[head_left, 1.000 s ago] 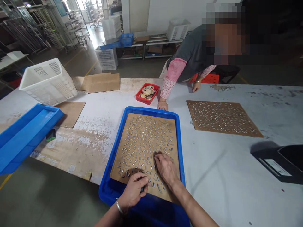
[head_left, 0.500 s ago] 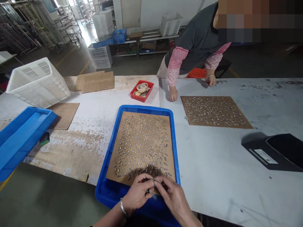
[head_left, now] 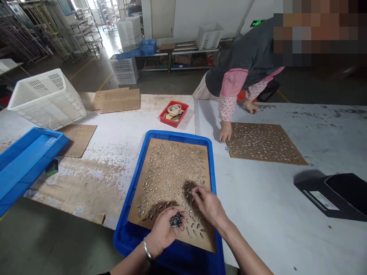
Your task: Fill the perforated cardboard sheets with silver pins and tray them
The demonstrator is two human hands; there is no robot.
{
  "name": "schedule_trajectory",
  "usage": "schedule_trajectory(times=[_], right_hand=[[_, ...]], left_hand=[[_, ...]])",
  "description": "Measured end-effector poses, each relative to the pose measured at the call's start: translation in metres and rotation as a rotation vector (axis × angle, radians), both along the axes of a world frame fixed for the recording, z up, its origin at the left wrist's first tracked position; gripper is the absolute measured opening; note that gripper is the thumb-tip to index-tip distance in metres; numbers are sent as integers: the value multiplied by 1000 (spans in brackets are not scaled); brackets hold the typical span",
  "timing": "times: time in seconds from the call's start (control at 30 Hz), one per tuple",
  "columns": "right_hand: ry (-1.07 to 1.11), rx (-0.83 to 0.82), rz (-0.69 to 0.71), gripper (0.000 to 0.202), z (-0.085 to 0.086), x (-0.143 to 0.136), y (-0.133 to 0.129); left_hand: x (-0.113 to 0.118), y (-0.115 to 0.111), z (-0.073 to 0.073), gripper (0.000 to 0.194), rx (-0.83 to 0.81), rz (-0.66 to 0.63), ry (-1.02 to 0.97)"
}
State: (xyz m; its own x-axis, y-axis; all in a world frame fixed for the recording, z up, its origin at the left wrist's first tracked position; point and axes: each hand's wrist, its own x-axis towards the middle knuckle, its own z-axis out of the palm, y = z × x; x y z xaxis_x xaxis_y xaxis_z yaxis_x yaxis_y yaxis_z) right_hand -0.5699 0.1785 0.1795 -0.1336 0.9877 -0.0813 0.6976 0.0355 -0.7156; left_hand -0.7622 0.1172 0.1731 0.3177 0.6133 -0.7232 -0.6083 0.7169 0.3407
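My left hand (head_left: pixel 168 225) is cupped, palm up, around a small heap of dark, shiny pieces (head_left: pixel 175 219) above the near part of a cardboard sheet. Farther along the sheet's right side, my right hand (head_left: pixel 208 204) has its thumb and forefinger pinched together close to the surface; what sits between the tips is too small to make out. Many small silvery, leaf-shaped pieces (head_left: pixel 163 177) lie spread over the cardboard sheet (head_left: pixel 137 219). That sheet rests in a blue plastic tray (head_left: pixel 122 225), whose rim shows all round.
Across the table, a co-worker's hand (head_left: pixel 225 131) touches a second piece-covered cardboard (head_left: pixel 265 143). A red box (head_left: pixel 173 124) holds rings of tape. White crate (head_left: pixel 48 101) and tilted blue tray (head_left: pixel 28 164) stand left; a black box (head_left: pixel 332 194) lies right.
My hands, together half a second ago, are now apart. The right moved up and right over the sheet; the left opened into a cup, showing the heap. The co-worker's hand reached the other cardboard.
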Motion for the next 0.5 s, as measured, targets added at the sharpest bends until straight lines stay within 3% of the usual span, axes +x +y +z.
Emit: schedule_trajectory(times=[0.17,0.4,0.5], right_hand=[[-269,-59,5,22,-20,3,44],[-373,-97,74,21,-22,0,53],[-404,-90,106,21,-24,-4,56]], left_hand=[[-5,-6,5,40,8,-96,53],[-11,-7,0,46,204,-174,144],[-13,-6,-1,47,193,-153,140]])
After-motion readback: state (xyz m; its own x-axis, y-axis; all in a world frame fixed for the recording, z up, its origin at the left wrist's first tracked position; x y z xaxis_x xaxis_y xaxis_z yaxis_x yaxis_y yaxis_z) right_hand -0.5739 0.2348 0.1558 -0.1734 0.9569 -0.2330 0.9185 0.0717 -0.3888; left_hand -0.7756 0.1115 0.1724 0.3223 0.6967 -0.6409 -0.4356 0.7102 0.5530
